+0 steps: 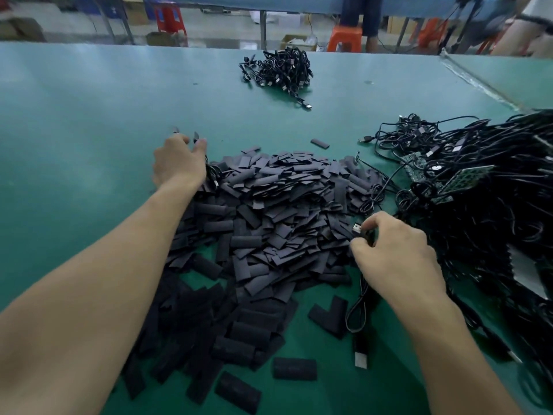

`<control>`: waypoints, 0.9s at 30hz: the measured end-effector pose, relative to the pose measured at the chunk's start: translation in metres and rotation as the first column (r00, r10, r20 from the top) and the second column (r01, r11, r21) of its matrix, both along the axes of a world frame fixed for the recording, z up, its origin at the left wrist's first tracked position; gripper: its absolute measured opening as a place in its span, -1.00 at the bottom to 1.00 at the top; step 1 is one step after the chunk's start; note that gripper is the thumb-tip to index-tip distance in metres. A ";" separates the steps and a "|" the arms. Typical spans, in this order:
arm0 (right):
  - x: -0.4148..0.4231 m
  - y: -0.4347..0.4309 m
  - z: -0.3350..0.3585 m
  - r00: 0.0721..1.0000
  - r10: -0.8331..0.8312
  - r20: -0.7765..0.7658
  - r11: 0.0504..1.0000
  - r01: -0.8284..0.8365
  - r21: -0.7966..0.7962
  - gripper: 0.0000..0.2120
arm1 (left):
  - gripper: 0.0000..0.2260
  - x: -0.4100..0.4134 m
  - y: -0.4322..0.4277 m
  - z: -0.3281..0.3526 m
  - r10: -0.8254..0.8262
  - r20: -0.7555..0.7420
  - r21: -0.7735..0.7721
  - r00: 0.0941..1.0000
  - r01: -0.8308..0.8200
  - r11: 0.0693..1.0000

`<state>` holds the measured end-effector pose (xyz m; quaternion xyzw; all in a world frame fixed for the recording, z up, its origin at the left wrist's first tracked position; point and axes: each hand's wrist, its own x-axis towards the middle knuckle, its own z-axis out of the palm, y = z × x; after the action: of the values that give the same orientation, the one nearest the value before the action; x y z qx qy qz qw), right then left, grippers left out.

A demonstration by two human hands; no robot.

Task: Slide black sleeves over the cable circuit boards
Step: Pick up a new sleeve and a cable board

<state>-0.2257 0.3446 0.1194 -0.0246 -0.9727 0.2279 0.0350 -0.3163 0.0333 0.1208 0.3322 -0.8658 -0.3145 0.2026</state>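
Lying as a broad pile of black sleeves (269, 220) in the middle of the green table (89, 115), with a few loose ones lying apart at the near and far edges. Showing as bare green circuit boards (474, 175) just right of the pile, lying tilted in a big tangle of black cables (493, 223).

Pinching a metal plug (356, 228) between thumb and forefinger of the right hand (398, 253), at the pile's right edge, the other fingers curling in. Trailing a thin cable (354, 313) from under that hand toward the near edge, looping beside a second plug (360, 359).

Reaching with the left hand (178, 161) past the pile's far-left corner, fingers curling down. Showing something small and dark at the fingertips, too blurred to tell whether it is being pinched.

Sitting well apart near the far side of the table as a smaller bundle of cables (278, 70). Standing beyond the table: an orange stool (344, 38) and a person's legs (362, 13).
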 end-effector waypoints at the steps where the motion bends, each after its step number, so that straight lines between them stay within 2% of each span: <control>1: 0.001 0.001 0.002 0.999 0.009 0.041 1.000 -0.009 -0.002 -0.84 | -0.59 0.001 0.003 -0.003 -0.048 0.017 -0.032 0.999 0.049 0.998; 5: 0.003 0.001 0.007 0.993 0.031 0.113 0.999 -0.030 -0.013 -0.71 | -0.72 0.011 0.014 -0.009 -0.112 0.013 -0.187 0.994 0.112 0.976; 7: 0.002 0.001 0.007 0.994 0.026 0.107 0.999 -0.023 -0.030 -0.67 | -0.78 0.018 0.025 -0.008 -0.103 -0.040 -0.347 0.994 0.083 0.934; 9: 0.002 0.000 0.006 0.995 0.024 0.099 0.999 -0.020 -0.040 -0.67 | -0.80 0.026 0.040 -0.006 -0.179 -0.126 -0.439 0.976 0.107 0.892; 11: 0.002 -0.001 0.007 0.999 0.030 0.043 0.996 -0.026 -0.085 -0.70 | -0.83 0.034 0.057 -0.003 -0.327 -0.178 -0.378 0.928 0.242 0.894; 14: 0.000 -0.001 0.009 0.990 0.062 -0.126 0.969 -0.090 -0.232 -0.65 | -0.92 0.054 0.085 0.003 -0.506 -0.239 -0.212 0.829 0.464 0.860; 16: -0.001 -0.003 0.010 0.978 0.065 -0.200 0.928 -0.133 -0.349 -0.63 | -0.94 0.069 0.100 0.006 -0.617 -0.280 -0.123 0.735 0.610 0.783; 19: -0.005 -0.004 0.009 0.974 0.025 -0.226 0.851 -0.139 -0.506 -0.66 | -0.85 0.086 0.119 0.009 -0.735 -0.295 0.082 0.610 0.783 0.617; 22: -0.007 -0.009 0.007 0.976 -0.020 -0.215 0.782 -0.118 -0.612 -0.65 | -0.69 0.098 0.136 0.008 -0.807 -0.228 0.189 0.545 0.837 0.513; 27: -0.007 -0.015 0.009 0.979 -0.107 -0.171 0.543 -0.086 -0.835 -0.64 | -0.63 0.099 0.142 0.008 -0.847 -0.073 0.178 0.526 0.843 0.508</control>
<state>-0.2330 0.3292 0.1287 -0.0210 -0.7360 0.6662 0.1185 -0.2174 0.1751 0.1288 -0.1099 -0.8857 -0.4506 -0.0191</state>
